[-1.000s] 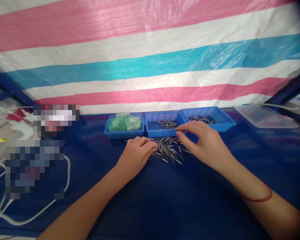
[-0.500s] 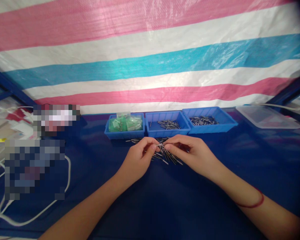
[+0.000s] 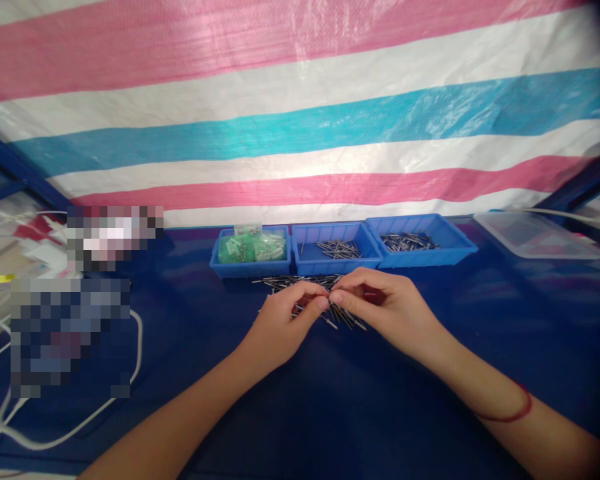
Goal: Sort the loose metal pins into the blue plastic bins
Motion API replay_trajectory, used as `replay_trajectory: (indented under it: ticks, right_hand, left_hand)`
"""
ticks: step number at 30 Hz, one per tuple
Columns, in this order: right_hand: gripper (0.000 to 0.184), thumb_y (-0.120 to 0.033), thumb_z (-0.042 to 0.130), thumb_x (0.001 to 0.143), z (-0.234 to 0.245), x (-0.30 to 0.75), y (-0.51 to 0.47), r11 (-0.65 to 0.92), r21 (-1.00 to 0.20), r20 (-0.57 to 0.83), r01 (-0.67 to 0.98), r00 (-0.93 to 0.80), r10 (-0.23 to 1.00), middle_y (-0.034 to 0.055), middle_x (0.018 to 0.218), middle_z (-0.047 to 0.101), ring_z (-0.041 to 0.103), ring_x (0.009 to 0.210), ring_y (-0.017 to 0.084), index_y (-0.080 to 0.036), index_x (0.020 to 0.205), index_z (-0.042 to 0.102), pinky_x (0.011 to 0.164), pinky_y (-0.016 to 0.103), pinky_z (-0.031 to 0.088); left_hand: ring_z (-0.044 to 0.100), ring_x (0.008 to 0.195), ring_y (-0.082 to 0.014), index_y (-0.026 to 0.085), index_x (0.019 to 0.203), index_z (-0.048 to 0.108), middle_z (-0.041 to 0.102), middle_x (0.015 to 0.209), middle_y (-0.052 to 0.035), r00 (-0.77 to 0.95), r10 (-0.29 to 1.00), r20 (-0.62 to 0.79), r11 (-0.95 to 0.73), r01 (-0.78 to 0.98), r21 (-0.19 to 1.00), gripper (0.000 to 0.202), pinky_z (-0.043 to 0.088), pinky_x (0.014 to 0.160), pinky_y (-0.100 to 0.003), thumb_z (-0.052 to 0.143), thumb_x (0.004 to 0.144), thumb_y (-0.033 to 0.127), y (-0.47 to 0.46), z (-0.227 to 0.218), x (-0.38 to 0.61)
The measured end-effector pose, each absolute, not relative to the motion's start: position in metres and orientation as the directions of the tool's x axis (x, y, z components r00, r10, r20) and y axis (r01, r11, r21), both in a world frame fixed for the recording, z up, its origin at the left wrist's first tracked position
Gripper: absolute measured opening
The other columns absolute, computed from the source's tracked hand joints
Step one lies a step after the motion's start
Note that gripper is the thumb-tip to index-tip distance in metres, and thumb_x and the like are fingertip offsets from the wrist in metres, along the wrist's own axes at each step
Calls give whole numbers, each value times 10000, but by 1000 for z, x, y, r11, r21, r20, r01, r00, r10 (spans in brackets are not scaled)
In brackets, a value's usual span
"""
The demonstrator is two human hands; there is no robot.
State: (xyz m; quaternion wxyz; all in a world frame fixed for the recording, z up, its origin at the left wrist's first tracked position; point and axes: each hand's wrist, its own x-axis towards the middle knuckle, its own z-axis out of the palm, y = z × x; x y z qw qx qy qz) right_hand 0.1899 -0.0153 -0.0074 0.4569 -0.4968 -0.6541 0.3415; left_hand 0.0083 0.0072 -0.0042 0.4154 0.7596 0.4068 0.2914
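My left hand point(image 3: 293, 321) and my right hand point(image 3: 383, 307) meet fingertip to fingertip above a loose pile of thin metal pins point(image 3: 349, 316), which look like blind rivets. Both hands are closed in a pinch of thumb and forefinger. The small metal pin they hold is almost wholly covered by the fingertips. Part of the pile shows behind the left hand and below the joined fingers. Some pins have a thicker, lighter end.
Behind the pile stand a blue bin point(image 3: 253, 269) with green and clear bags, a middle blue bin point(image 3: 305, 235) and a right blue bin point(image 3: 445, 230), both holding metal pins. A clear plastic lid point(image 3: 535, 237) lies at right. White cable point(image 3: 139, 347) loops at left beside blurred-out items.
My left hand has shifted slightly right, closing the gap between the fingertips. The silvery pin visible between them before is now mostly covered. My right hand has barely moved.
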Motion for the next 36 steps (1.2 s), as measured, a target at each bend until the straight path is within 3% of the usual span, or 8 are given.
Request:
replay_trajectory:
  ticks: [8,18,24,27,30,33,36]
  right_hand:
    - [174,-359,624,822,-8,187,-17,366,-866,337,341,-142,931,55,791,688,611,700,174,-212,836,718,588,298,475]
    - [169,-324,603,832,-7,191,-16,333,-861,308,383,-126,943,49,789,648,557,621,147,-207,890,708,521,278,423]
    - [184,-292,551,865,-6,188,-16,411,-782,310,469,-279,909,45,764,656,578,669,155,-209,849,714,598,287,442]
    - [184,-324,574,850,-6,190,-13,309,-872,256,379,-185,949,35,797,667,592,717,157,-210,831,716,633,282,455]
    - [208,-389,631,798,-6,204,-3,120,-985,135,127,114,984,3,666,593,503,559,106,-200,829,711,488,242,390]
    - [223,-383,706,716,-3,230,9,88,-974,6,-208,366,931,-28,612,492,352,456,58,-188,826,694,382,218,260]
    - [218,-380,693,722,0,256,19,66,-947,-79,-315,427,901,-15,641,487,317,441,56,-191,830,679,358,234,213]
  left_hand:
    - [609,807,-157,185,985,670,680,916,-35,564,815,134,-392,367,844,211,460,699,-242,526,895,310,5,-7,10]
    - [553,718,-114,162,891,640,647,874,-16,427,883,197,-378,396,837,130,439,667,-219,630,819,270,9,2,4]
    - [565,732,-127,171,903,619,644,868,-16,429,875,223,-420,445,791,165,446,685,-238,599,845,324,8,3,4]
    - [580,776,-140,181,1018,603,644,933,-31,481,855,196,-447,491,748,238,456,708,-253,564,869,363,9,2,2]
    - [577,924,-182,191,1095,597,633,1036,-55,574,793,202,-562,563,605,272,439,823,-305,537,888,357,11,-1,-1]
    - [535,1025,-227,216,1114,613,611,1127,-58,641,742,199,-661,649,377,261,391,878,-372,516,902,334,12,-7,-4]
    - [518,1031,-239,241,1134,613,600,1153,-46,665,730,160,-682,693,235,265,373,833,-379,511,907,331,12,-13,-5]
